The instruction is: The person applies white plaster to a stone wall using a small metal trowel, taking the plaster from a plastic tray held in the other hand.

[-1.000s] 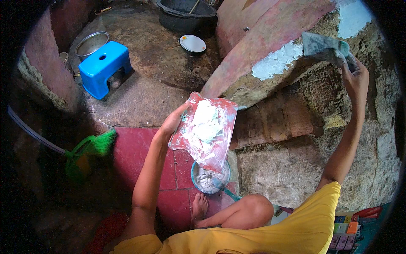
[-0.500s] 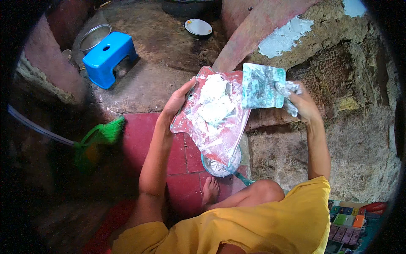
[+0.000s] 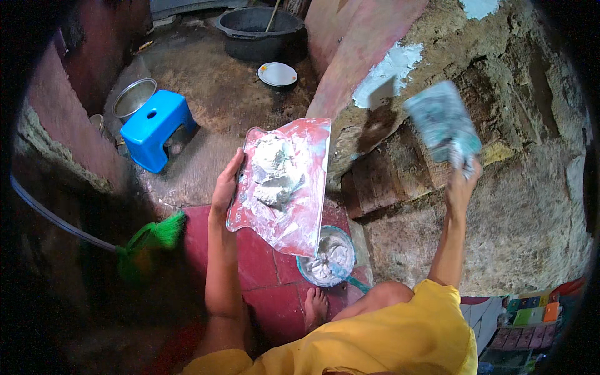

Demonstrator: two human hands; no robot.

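Observation:
My left hand grips the left edge of a flat red board smeared with white paste. My right hand is closed on the handle of a wide, paste-smeared putty knife, its blade raised in front of the rough wall, to the right of the board. Up the wall is a white patch. Below the board, a round tub of paste stands on red tiles, with a teal-handled tool in it.
A blue stool, metal bowl, white plate and black basin sit on the stained upper floor. A green brush is at the left. My bare foot rests beside the tub. Colourful items lie at the lower right.
My right hand first brought the putty knife from the wall to the board; it has since moved right, off the board, blade tilted upward. The board has shifted slightly left.

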